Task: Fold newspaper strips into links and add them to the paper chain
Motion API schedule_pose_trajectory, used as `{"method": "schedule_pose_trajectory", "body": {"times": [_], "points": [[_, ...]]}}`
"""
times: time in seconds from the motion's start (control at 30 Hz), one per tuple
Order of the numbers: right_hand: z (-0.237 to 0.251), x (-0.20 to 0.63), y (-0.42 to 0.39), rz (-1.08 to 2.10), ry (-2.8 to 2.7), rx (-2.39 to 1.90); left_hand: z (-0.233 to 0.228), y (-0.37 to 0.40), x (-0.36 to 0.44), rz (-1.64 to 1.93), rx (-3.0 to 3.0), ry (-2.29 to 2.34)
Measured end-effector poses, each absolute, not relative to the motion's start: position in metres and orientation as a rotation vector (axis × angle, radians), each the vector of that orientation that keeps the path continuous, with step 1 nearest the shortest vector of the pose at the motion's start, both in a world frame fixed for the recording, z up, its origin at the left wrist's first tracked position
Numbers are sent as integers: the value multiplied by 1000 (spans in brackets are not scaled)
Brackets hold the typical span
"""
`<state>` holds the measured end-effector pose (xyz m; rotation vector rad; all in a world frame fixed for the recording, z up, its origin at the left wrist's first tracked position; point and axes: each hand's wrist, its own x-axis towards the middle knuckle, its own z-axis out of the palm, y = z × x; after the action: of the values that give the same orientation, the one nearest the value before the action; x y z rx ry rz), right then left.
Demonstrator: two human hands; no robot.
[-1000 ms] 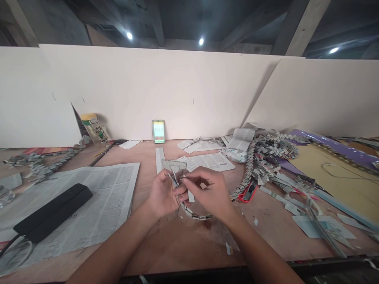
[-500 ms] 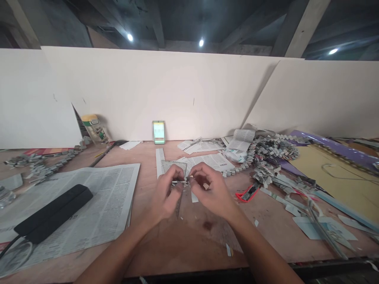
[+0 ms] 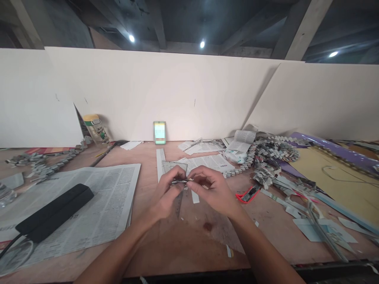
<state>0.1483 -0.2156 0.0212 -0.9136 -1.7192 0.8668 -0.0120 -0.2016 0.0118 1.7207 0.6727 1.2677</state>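
Folded paper strip, pinched by left hand, right hand

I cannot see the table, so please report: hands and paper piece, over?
Left hand and right hand both pinch a folded paper strip above the table. Clear ruler lies just behind. Nothing blocks.

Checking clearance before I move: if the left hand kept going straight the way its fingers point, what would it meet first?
Probably the right hand: the left hand points toward it, both pinching one folded paper strip. Depth unclear.
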Motion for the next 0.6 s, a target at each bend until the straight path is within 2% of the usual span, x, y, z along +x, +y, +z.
{"method": "schedule_pose_trajectory", "body": {"times": [0.6], "points": [[24,147,-215,764,-1763,-862,12,-194,-17,1051,1470,463]]}}
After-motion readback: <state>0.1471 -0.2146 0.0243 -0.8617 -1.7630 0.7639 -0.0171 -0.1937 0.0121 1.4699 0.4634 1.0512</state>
